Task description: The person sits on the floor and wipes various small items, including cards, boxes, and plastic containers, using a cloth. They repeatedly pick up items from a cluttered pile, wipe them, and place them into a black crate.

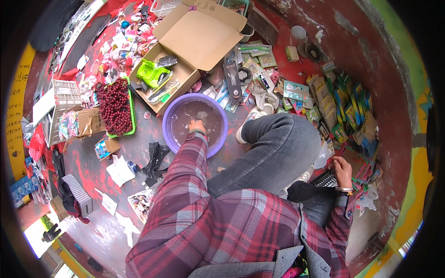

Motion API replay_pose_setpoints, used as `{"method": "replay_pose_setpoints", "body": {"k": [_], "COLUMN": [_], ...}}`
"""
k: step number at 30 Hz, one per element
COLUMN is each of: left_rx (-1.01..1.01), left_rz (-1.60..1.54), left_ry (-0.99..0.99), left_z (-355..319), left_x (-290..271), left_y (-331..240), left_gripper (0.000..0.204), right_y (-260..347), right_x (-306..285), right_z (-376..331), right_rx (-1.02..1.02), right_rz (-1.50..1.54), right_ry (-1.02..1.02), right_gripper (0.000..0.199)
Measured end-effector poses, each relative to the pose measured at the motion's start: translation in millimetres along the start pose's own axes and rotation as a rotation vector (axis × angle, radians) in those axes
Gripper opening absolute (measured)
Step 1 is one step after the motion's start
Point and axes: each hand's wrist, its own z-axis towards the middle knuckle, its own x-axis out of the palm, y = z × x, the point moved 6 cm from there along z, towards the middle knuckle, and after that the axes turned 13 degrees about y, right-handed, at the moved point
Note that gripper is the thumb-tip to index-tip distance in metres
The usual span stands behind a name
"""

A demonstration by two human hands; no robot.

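Left hand (197, 126): fingers in murky water (183, 116), purple basin (225, 124) around it, grip unclear | Right hand (342, 173): partly curled, contents unclear, black gridded thing (326, 180) near its left.

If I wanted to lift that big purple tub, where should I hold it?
Probably take the purple tub by its rim at two opposite sides: it's round, so that should keep the cloudy liquid inside level. Come from the left first, where floor shows beside it; the cardboard box crowds the far side and a white shoe sits close on the right.
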Motion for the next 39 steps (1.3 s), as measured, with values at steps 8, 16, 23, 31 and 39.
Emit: {"method": "replay_pose_setpoints", "body": {"k": [8,16,23,31,39], "left_rx": [0.326,0.641,0.473,0.521,0.372], "left_rz": [-1.193,-2.44,-2.408,-2.207,-2.234], "left_ry": [0.035,0.403,0.199,0.314,0.203], "left_z": [5,-76,-87,-108,-106], "left_x": [6,0,9,2,8], "left_y": [38,35,43,43,45], "left_gripper": [0.026,0.025,0.02,0.016,0.023], "right_y": [16,15,26,15,9], "right_x": [0,-8,-10,-18,-20], "right_z": [-7,-15,-32,-39,-35], "right_rx": [-0.007,-0.181,-0.196,-0.244,-0.314], "right_rz": [-0.044,-0.055,-0.062,-0.069,-0.102], "right_ry": [-0.035,-0.078,-0.092,-0.14,-0.15], "right_gripper": [0.018,0.018,0.019,0.017,0.015]}}
